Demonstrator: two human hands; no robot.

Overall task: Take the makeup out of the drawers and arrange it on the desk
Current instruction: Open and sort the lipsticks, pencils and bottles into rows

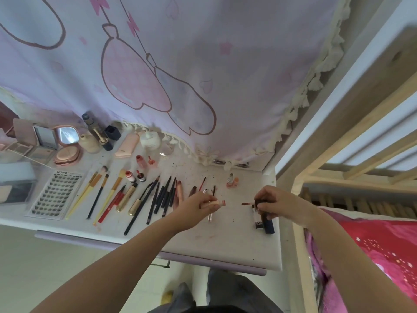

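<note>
Although no drawer is in view, the desk [225, 242] already carries most of the makeup, so the task is judged well advanced. At nine o'clock lie the lash tray [55, 195] and an open compact [67, 143]. Towards ten o'clock a row of brushes and pencils [135, 195] is laid side by side, bottles [97, 136] standing behind it. At the centre, the left hand [198, 207] grips a peach lip-gloss tube [213, 203], fingers curled round it, open end pointing to three o'clock. Just apart from it, the right hand [274, 203] pinches the applicator wand [247, 203], tip pointing at the tube. Dark tubes [264, 220] lie beneath that hand. Remaining, in my judgement: recap this tube and place it in the row. Whether more stays in the drawers cannot be told.
</note>
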